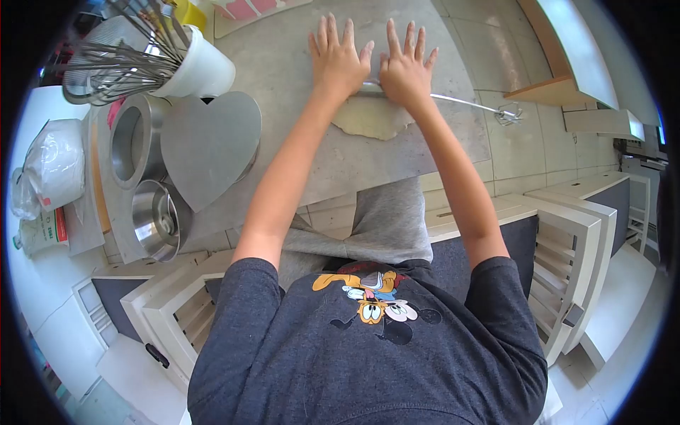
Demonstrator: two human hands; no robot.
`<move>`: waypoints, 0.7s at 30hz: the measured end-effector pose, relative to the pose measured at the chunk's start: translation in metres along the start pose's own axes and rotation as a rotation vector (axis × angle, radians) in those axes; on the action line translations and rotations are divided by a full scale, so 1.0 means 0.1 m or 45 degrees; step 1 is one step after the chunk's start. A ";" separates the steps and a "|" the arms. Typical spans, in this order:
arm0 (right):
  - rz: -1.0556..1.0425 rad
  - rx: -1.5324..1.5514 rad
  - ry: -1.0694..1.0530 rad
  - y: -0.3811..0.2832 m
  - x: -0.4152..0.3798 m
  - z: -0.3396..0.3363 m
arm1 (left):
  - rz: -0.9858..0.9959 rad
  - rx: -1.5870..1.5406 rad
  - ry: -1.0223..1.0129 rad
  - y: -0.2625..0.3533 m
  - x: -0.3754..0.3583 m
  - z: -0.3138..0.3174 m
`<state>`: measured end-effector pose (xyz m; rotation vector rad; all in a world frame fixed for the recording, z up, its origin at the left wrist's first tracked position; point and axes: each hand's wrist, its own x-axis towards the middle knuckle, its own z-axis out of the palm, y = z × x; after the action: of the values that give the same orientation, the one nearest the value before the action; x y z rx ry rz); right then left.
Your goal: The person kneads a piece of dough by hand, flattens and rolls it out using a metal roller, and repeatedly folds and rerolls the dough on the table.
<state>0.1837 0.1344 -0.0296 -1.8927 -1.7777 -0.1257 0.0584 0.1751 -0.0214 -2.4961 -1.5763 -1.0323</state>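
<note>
Both palms press down on a thin metal rod lying across a flattened sheet of pale dough [375,120]. My left hand [340,62] has its fingers stretched out and spread, pointing away from me. Close beside it on the right, my right hand [408,71] lies the same way, fingers apart. From under the right hand the rod runs out past the table's right edge and ends in a small wire whisk head [508,114]. Most of the whisk's handle is hidden beneath my palms, as is part of the dough's far side.
On the left stand a white bucket of wire whisks [205,65], a grey heart-shaped pan [211,145], a round metal tin [126,142] and a shiny steel bowl [150,221]. The grey table [283,71] ends just right of my hands. White-framed chairs [559,262] stand behind me.
</note>
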 end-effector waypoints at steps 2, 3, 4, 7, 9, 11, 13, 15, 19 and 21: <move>-0.072 0.045 0.069 -0.02 -0.09 -0.07 | 0.038 0.004 0.017 0.04 -0.06 -0.07; -0.082 0.042 0.089 -0.06 -0.18 -0.15 | 0.043 0.018 -0.022 0.08 -0.22 -0.15; -0.079 0.033 0.068 -0.10 -0.31 -0.20 | 0.043 0.033 -0.077 0.11 -0.35 -0.23; -0.083 0.005 0.055 -0.15 -0.43 -0.25 | 0.062 0.168 -0.077 0.18 -0.48 -0.31; -0.042 -0.016 0.010 -0.12 -0.31 -0.18 | 0.039 0.128 -0.037 0.17 -0.35 -0.24; -0.034 -0.042 0.004 -0.08 -0.11 -0.10 | 0.018 0.098 0.008 0.12 -0.14 -0.12; -0.037 -0.061 0.001 -0.07 0.02 -0.04 | 0.028 0.103 0.152 0.09 0.03 -0.02; 0.022 -0.081 0.001 -0.05 0.13 -0.01 | 0.037 0.109 0.159 0.07 0.12 -0.02; 0.078 -0.051 -0.084 0.00 0.21 0.05 | 0.022 0.102 0.109 0.00 0.25 0.06; 0.147 -0.016 -0.114 0.03 0.29 0.13 | 0.030 0.114 0.136 -0.03 0.32 0.13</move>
<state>0.1867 0.1664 -0.0292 -2.0333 -1.7235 -0.0108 0.0715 0.2061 -0.0151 -2.3542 -1.5249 -1.0481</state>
